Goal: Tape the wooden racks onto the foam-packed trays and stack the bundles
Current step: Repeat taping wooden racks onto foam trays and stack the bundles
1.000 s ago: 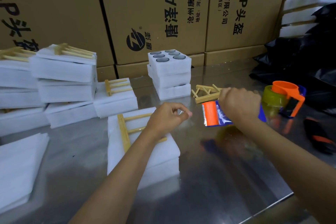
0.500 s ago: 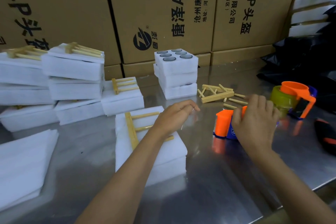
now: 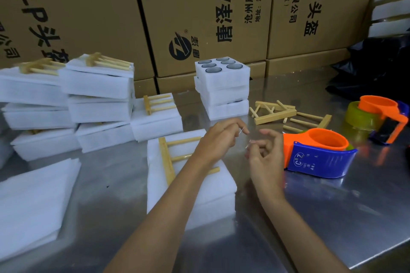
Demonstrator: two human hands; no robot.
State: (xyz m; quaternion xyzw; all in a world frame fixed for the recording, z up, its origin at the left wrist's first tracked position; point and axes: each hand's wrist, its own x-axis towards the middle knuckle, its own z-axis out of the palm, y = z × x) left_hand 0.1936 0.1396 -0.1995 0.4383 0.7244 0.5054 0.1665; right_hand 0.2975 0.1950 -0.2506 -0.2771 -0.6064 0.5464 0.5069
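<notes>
A white foam-packed tray (image 3: pixel 199 186) lies in front of me with a wooden rack (image 3: pixel 168 159) on top. My left hand (image 3: pixel 219 139) hovers over its far right corner, pinching one end of a clear strip of tape (image 3: pixel 246 139). My right hand (image 3: pixel 264 157) pinches the strip's other end just beside it. The blue and orange tape dispenser (image 3: pixel 317 157) stands on the table to the right of my right hand. Finished bundles (image 3: pixel 97 99) with racks on top are stacked at the left.
A stack of foam trays with glasses (image 3: pixel 221 86) stands behind, loose wooden racks (image 3: pixel 277 113) to its right. A second tape dispenser (image 3: pixel 377 117) sits far right. Foam sheets (image 3: pixel 28 201) lie at the near left. Cardboard boxes (image 3: pixel 199 11) wall the back; the table edge (image 3: pixel 377 257) runs lower right.
My right hand set the dispenser down on the table, let go of it and moved left to the tape strip. My left hand kept its pinch on the tape end.
</notes>
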